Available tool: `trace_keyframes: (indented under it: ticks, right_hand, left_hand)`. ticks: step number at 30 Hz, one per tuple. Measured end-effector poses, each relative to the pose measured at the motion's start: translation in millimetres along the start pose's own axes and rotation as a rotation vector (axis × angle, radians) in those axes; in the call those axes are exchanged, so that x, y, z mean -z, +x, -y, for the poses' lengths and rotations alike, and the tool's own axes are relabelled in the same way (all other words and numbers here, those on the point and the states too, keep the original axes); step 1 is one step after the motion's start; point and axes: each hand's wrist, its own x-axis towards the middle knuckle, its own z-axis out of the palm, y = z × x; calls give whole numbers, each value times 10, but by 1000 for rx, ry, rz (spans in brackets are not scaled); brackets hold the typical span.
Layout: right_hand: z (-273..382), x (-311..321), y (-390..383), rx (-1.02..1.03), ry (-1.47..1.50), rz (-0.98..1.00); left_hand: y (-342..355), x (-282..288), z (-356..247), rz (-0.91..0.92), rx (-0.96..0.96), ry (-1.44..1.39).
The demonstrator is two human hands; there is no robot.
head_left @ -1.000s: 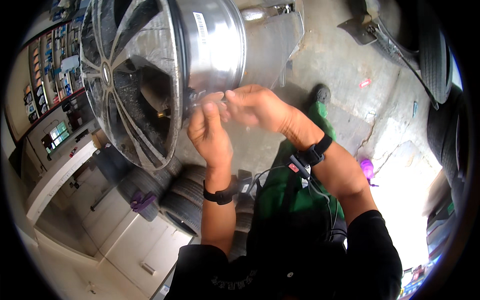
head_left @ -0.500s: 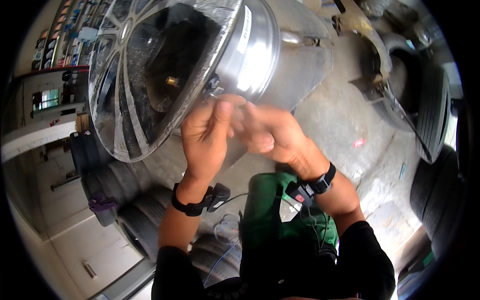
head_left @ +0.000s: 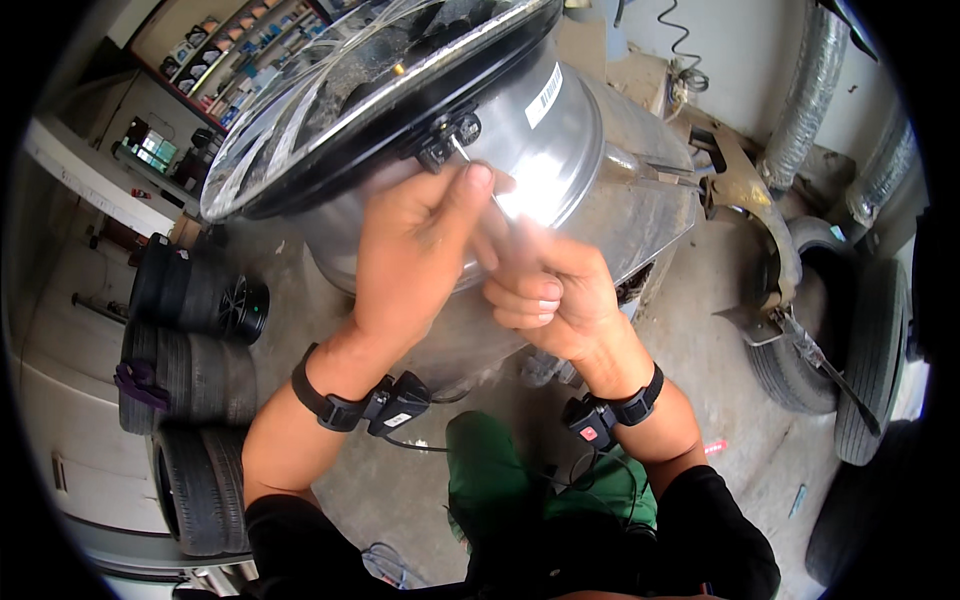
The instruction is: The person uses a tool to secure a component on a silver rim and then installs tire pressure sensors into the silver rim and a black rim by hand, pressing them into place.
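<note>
A silver alloy wheel rim [head_left: 575, 150] without a tyre lies tilted in front of me, its spoked face to the upper left. On its inner barrel sits a small black valve sensor [head_left: 440, 145]; a brass-coloured valve end [head_left: 398, 69] shows among the spokes. My left hand [head_left: 410, 235] is closed just below the sensor, thumb and fingers pinching a thin metal shaft [head_left: 459, 148] like a screwdriver's, whose upper end meets the sensor. My right hand [head_left: 565, 300] has its fingers curled at the lower end of this shaft. Blur and fingers hide the handle there.
Beneath the rim is a grey metal machine bed [head_left: 655, 195], with a curved metal arm [head_left: 755, 205] at its right. Stacked tyres [head_left: 195, 375] stand at left, more tyres [head_left: 870, 370] at right. A flexible silver duct [head_left: 800, 100] rises behind. Thin cables hang between my wrist straps.
My view has shifted, and the rim now shows more of its barrel and less of its face. The sensor and shaft show more plainly. Both hands stay together beside the sensor.
</note>
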Motion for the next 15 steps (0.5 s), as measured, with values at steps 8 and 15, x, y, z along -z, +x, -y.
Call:
trace_keyframes:
  ticks: [8,15]
  right_hand:
    - [-125,-78,8,44,-89,-23]
    - [-184,-64,63,254,-377,-81]
  left_hand:
    - [-64,-5,52,-54,44,-65]
    - [-29,17,125,3,-20,-27]
